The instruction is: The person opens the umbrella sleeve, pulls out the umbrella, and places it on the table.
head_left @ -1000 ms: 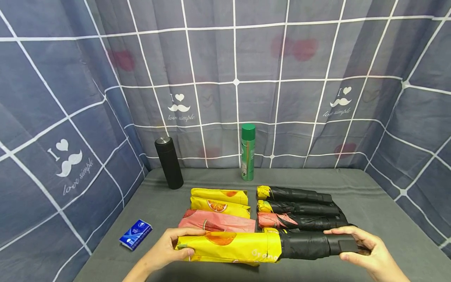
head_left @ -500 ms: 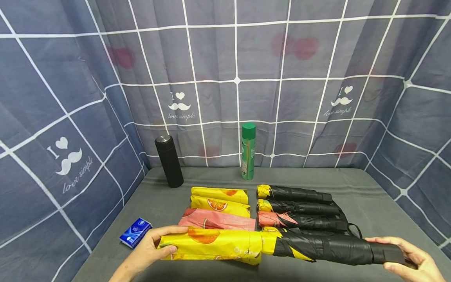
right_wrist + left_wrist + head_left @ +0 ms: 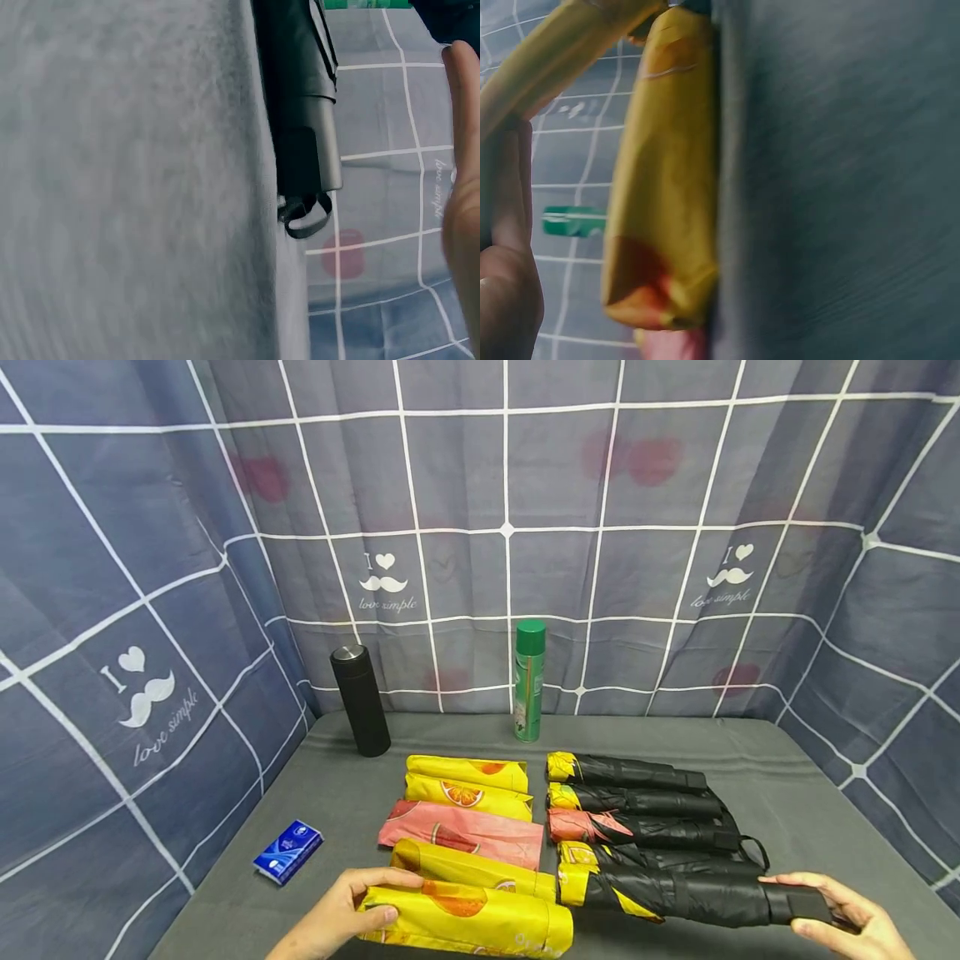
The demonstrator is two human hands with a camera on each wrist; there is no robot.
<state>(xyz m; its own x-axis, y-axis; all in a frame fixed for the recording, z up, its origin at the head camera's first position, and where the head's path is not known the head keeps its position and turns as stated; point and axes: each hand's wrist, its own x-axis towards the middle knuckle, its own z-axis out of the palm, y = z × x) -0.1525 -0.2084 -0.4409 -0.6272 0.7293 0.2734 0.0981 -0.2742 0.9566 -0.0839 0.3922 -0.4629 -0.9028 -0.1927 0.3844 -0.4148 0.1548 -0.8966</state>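
Left hand [image 3: 337, 920]: bottom centre-left, fingers curled round yellow sleeve [image 3: 468, 925], now free of umbrella.
Right hand [image 3: 847, 920]: bottom right, gripping black umbrella [image 3: 690, 897] by handle end, drawn clear.
Behind: sleeves [image 3: 465, 793] left, folded umbrellas [image 3: 637, 802] right, sorted by kind.
Far: flask [image 3: 360, 700], spray can [image 3: 529, 681].

Even, soft overhead light, faint shadows, wide-angle bending at the edges, both wrist views pretty motion-smeared.

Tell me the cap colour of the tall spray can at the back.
Green cap on the spray can, clearest in the head view.
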